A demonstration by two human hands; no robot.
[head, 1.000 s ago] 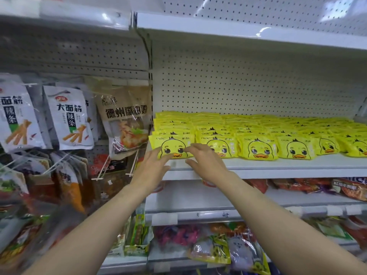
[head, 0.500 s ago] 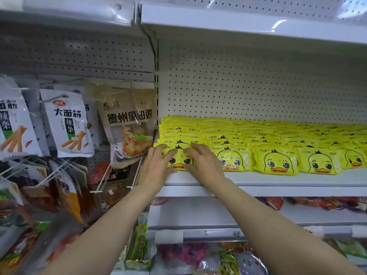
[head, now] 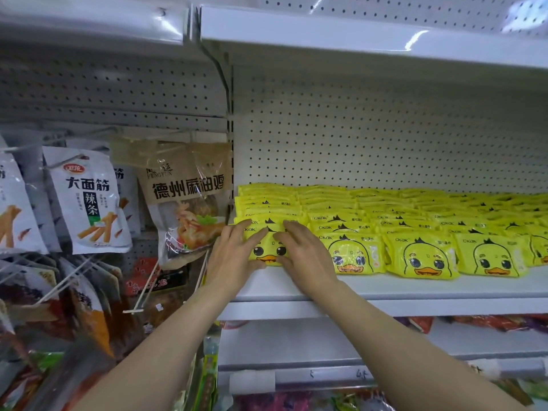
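- Now the left hand [head: 234, 256] and right hand [head: 307, 258] lie farther over the pack [head: 268, 252] than a second ago, fingers nearly straight, pressing, gripping nothing.
- The pack sits at the shelf [head: 385, 289] front-left corner; straightening looks nearly finished.

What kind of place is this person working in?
Probably a grocery shop or supermarket: white pegboard-backed shelves, rows of identical yellow duck packets laid out along one shelf, and snack bags hanging on hooks at the left.
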